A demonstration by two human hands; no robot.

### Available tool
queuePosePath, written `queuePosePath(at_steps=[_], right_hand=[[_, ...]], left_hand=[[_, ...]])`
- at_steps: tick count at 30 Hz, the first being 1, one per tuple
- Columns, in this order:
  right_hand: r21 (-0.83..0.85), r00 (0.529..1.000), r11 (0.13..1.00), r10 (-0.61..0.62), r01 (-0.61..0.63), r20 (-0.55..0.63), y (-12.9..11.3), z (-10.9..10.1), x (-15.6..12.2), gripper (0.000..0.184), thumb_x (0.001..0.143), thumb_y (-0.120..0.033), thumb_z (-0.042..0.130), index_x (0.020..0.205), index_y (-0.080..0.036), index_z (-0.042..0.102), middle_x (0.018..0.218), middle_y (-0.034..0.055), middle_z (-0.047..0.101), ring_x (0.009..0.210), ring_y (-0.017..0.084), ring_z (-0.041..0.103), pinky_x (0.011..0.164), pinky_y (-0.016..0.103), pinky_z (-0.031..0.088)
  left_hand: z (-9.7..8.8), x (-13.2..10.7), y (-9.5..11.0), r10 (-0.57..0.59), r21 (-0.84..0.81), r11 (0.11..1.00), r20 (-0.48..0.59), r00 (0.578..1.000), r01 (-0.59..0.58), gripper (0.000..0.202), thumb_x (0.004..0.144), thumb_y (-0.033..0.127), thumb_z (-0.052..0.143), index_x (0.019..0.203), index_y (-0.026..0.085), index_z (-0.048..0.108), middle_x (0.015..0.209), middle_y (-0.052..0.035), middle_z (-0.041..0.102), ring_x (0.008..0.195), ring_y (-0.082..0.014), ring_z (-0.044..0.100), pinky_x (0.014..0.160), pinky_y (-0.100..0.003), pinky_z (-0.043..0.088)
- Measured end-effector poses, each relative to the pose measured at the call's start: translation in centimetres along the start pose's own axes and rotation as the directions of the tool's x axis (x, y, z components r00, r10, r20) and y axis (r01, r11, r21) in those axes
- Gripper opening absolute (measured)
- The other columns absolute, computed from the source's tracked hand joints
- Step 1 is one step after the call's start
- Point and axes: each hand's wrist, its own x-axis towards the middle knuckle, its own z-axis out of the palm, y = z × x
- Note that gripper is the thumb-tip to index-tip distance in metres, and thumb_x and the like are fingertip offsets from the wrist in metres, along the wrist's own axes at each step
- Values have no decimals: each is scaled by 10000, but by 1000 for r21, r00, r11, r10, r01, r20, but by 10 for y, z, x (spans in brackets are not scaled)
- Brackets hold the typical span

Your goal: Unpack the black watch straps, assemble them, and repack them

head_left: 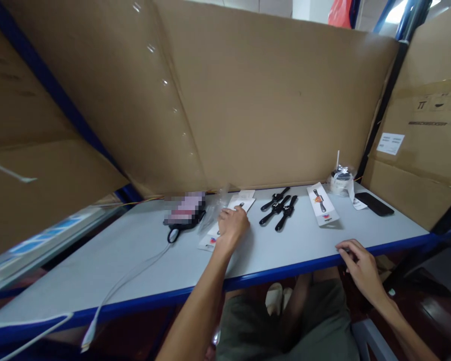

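My left hand (233, 225) lies over white flat printed boxes (206, 242) left of the middle of the table, its fingers bent and closed at the upper box; the fingertips are partly hidden. Clear plastic bags (214, 213) lie against the boxes. To the right are three black two-handled tools that look like spokeshaves (275, 210). Farther right, a white box (323, 204) shows a picture of such a tool. At the table's front edge my right hand (359, 258) has curled fingers, thumb close to the index finger. Something small and dark may be between them; I cannot make it out.
A phone on a black holder (186, 210) trails a white cable (135, 273) at left. A wrapped cup with a straw (341, 180) and a black phone (375, 203) stand at the back right. Cardboard walls (278, 100) enclose the table; a power strip (41, 240) is far left.
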Motion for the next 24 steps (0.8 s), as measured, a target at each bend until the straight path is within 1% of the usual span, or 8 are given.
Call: queuePosePath(at_steps=[2, 5, 7, 10, 14, 19, 21, 24], right_hand=[[-12, 1000, 1000, -27, 26, -3, 1, 0, -1, 289, 947, -433, 558, 905, -203, 728, 933, 86, 693, 712, 204, 599, 647, 319, 522], [3, 1000, 1000, -23, 23, 7, 4, 1, -1, 306, 963, -442, 547, 935, -200, 733, 947, 97, 699, 721, 213, 611, 637, 320, 519], [13, 1000, 1000, -20, 20, 5, 6, 2, -1, 313, 965, -449, 546, 948, -201, 735, 954, 102, 701, 747, 224, 628, 617, 316, 517], [22, 1000, 999, -26, 26, -2, 6, 3, -2, 310, 961, -449, 545, 953, -204, 736, 971, 105, 702, 786, 238, 647, 618, 320, 525], [21, 999, 999, -36, 36, -1, 4, 3, -2, 298, 958, -441, 535, 915, -211, 721, 970, 104, 698, 799, 243, 648, 657, 334, 533], [-24, 997, 997, -79, 79, -9, 6, 4, -3, 283, 963, -409, 525, 902, -209, 716, 973, 102, 699, 807, 234, 650, 712, 331, 514], [-34, 996, 996, -89, 88, -8, 8, 5, -3, 285, 971, -406, 515, 914, -211, 715, 994, 106, 699, 848, 241, 659, 722, 328, 510], [-43, 995, 994, -103, 102, -15, 10, 6, -4, 281, 983, -400, 505, 913, -216, 706, 1012, 109, 694, 930, 257, 663, 797, 342, 514]], left_hand=[[1, 9, 0, -32, 21, 999, 19, 999, 31, 506, 885, 221, 532, 1324, -24, 587, 1316, -440, 567, 1243, -483, 597, 952, -492, 446], [0, 14, -4, -4, -3, 1000, 31, 1000, 4, 430, 839, 243, 590, 1215, 52, 673, 1165, -350, 695, 1134, -429, 674, 906, -446, 471], [-3, 14, -7, 17, -10, 1000, 24, 1000, -17, 395, 827, 262, 602, 1166, 86, 700, 1134, -309, 724, 1112, -402, 688, 894, -420, 480], [-6, 12, -9, 38, -3, 999, 14, 999, -38, 400, 835, 261, 578, 1174, 89, 702, 1168, -295, 721, 1124, -397, 685, 886, -414, 492], [-7, 10, -9, 63, 41, 997, 38, 997, -64, 424, 863, 260, 540, 1222, 87, 687, 1188, -278, 720, 1121, -401, 687, 872, -419, 506], [-7, 2, -7, 76, 55, 996, 15, 997, -76, 458, 895, 330, 518, 1259, 93, 662, 1201, -285, 709, 1144, -410, 669, 855, -424, 506], [-8, 1, -5, 79, 48, 996, 11, 997, -80, 476, 902, 342, 513, 1272, 77, 652, 1208, -291, 704, 1149, -413, 666, 857, -424, 505], [-12, 4, -1, 76, 49, 996, -1, 997, -76, 476, 911, 350, 520, 1271, 70, 658, 1226, -292, 700, 1169, -410, 658, 870, -414, 502]])
